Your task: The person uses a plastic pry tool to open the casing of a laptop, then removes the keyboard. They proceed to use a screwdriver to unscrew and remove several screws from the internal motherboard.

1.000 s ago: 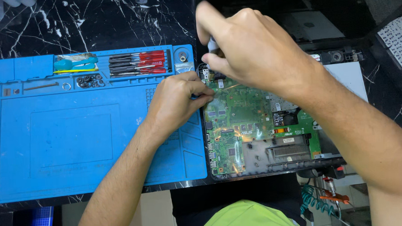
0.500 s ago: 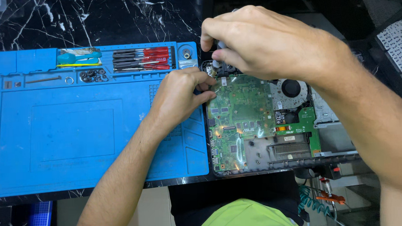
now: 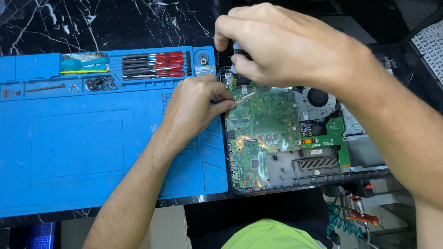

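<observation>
Here, by parts:
Board: the green board (image 3: 261,132) lies flat in an open laptop shell (image 3: 367,155), just right of the blue mat (image 3: 83,145); its long axis runs away from the person, toward the marble top.
Right hand: the right hand (image 3: 283,44) is closed round a dark-handled driver (image 3: 237,56) at the board's far left corner; the driver stands nearly upright, tip down on the board.
Left hand: the left hand (image 3: 195,103) rests on the mat's right edge, fingers pinched narrow on a thin silvery piece (image 3: 244,97) that points right and slightly away, over the board's left edge.
Fan: a round fan (image 3: 317,98) sits right of the board.
Mat trays: red-handled drivers (image 3: 154,65) lie side by side, handles right; small dark screws (image 3: 100,84) are heaped just left.
</observation>
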